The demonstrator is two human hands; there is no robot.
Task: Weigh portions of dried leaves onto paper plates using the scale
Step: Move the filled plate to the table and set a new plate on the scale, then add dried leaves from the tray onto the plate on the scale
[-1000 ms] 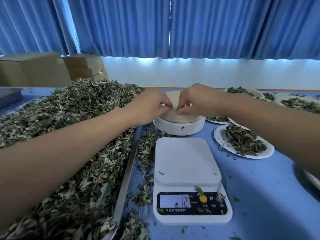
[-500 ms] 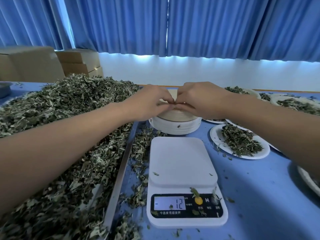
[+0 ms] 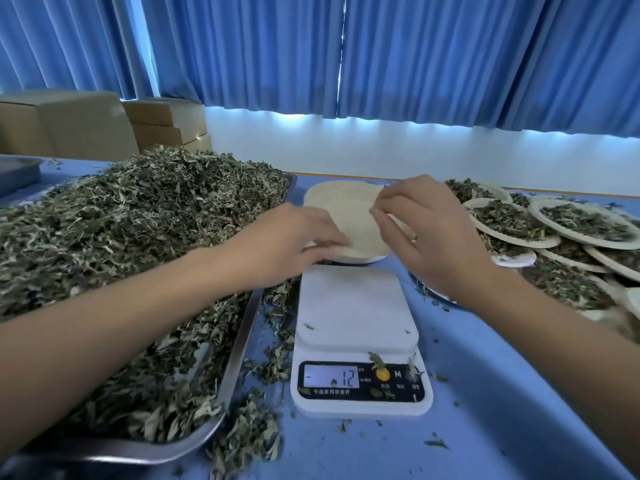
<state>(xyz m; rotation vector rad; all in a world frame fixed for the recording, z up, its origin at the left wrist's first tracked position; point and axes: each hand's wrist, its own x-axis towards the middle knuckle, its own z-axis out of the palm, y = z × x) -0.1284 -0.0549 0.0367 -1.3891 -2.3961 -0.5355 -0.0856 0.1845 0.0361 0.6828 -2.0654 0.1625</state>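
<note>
A white digital scale (image 3: 356,306) stands on the blue table with a bare platform; its display reads 12 with a minus sign. Behind it sits a stack of paper plates (image 3: 332,202). The top paper plate (image 3: 360,233) is tilted up off the stack. My right hand (image 3: 426,233) pinches its far right rim. My left hand (image 3: 294,237) holds its near left edge with the fingertips. A big heap of dried leaves (image 3: 138,237) fills a metal tray (image 3: 239,344) on the left.
Several filled paper plates (image 3: 585,223) overlap at the right. Loose leaves (image 3: 273,341) lie between tray and scale. Cardboard boxes (image 3: 86,126) stand at the back left before blue curtains. A grey tray corner (image 3: 17,171) shows far left.
Both hands were bunched together over the plate stack. Now they have drawn apart and lifted the top plate, tilting it toward the scale. The camera view has moved closer.
</note>
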